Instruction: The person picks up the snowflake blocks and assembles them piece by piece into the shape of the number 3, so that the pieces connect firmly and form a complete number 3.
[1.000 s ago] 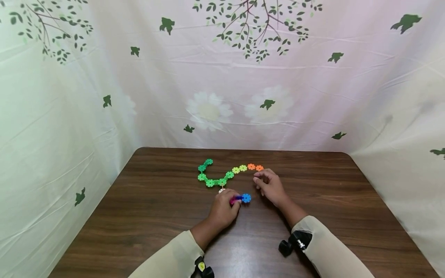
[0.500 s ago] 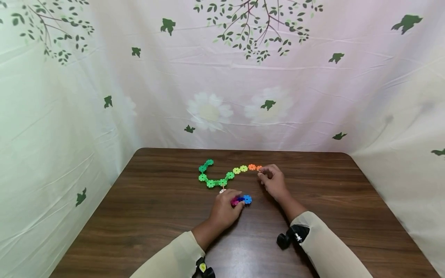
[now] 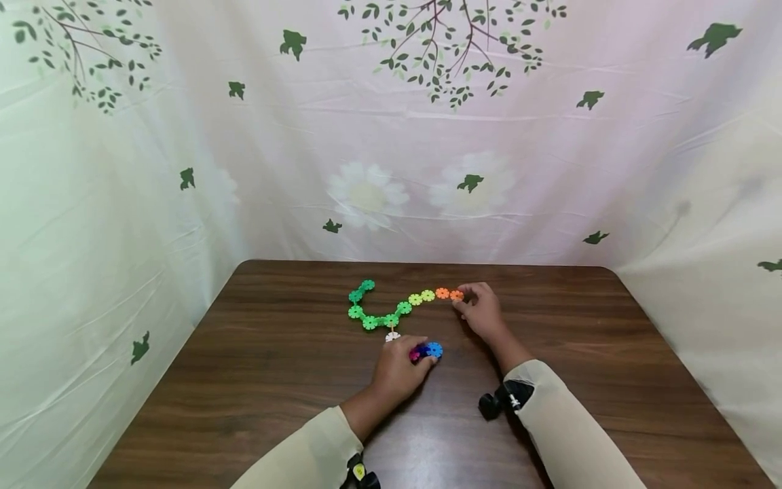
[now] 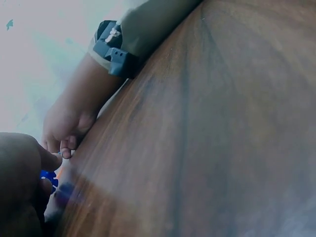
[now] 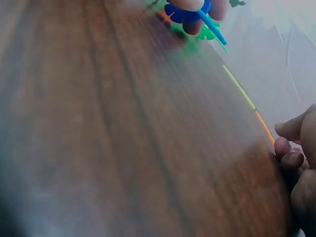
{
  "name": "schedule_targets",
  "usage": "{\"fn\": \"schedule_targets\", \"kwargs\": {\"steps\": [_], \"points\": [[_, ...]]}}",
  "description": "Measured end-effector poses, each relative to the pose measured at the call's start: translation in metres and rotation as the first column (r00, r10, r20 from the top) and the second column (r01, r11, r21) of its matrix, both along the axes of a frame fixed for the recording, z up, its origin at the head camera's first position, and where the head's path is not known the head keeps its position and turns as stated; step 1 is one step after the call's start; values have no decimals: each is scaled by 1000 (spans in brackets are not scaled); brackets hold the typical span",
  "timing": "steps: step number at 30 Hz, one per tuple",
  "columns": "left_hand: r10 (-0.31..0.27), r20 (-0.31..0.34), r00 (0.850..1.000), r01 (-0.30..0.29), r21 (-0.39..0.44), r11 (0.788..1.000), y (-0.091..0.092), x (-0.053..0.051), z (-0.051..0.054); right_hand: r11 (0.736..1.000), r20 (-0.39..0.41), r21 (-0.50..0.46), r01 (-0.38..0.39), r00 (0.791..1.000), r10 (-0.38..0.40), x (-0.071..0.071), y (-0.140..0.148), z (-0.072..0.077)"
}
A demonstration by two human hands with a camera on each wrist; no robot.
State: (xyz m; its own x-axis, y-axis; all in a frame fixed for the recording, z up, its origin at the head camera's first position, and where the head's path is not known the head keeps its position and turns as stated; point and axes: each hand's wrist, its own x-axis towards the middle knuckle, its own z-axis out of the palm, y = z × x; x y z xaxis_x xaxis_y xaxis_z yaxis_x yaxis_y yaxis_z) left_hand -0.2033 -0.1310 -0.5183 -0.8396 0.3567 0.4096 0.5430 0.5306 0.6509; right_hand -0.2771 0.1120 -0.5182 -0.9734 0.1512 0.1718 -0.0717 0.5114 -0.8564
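Note:
A chain of flower-shaped interlocking discs lies on the table, with green discs (image 3: 369, 322) curving at the left, then yellow-green discs (image 3: 421, 297) and orange discs (image 3: 442, 293) to the right. My right hand (image 3: 485, 314) has its thumb and finger at the last orange disc (image 3: 456, 296), pinching its edge. Nearer the front, my left hand (image 3: 397, 370) grips a few joined discs. A pink disc (image 3: 415, 355) shows between its fingers, and a blue disc (image 3: 434, 350) sticks out to the right. Beyond its knuckles, a white disc (image 3: 392, 336) hangs off the green part.
The brown wooden table (image 3: 275, 380) carries the chain near its far edge. A pale printed cloth (image 3: 391, 136) hangs behind and at both sides. Each sleeve bears a dark wrist camera, such as the right one (image 3: 504, 401).
My right hand has moved a little away from me, and its fingers have come onto the end orange disc. The left hand keeps hold, with the pink and blue discs slightly turned.

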Motion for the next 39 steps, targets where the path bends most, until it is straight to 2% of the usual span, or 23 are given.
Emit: {"fn": "schedule_targets", "kwargs": {"steps": [8, 18, 25, 32, 39], "points": [[-8, 49, 999, 8, 7, 1000, 0, 0, 1, 1000, 104, 10, 22, 994, -23, -9, 0, 3], [-10, 53, 999, 10, 1, 1000, -2, -1, -1, 999, 184, 25, 40, 982, -44, -13, 0, 5], [-3, 67, 998, 3, -6, 1000, -2, 0, 2, 998, 180, 35, 52, 982, -58, -12, 0, 6], [-17, 44, 999, 16, 29, 999, -3, 1, 1, 996, 137, -59, 63, 989, -54, -8, 0, 5], [-14, 55, 998, 11, 42, 999, -4, 0, 0, 994, 85, -107, 9, 996, 0, 2, 1, 4]]}}
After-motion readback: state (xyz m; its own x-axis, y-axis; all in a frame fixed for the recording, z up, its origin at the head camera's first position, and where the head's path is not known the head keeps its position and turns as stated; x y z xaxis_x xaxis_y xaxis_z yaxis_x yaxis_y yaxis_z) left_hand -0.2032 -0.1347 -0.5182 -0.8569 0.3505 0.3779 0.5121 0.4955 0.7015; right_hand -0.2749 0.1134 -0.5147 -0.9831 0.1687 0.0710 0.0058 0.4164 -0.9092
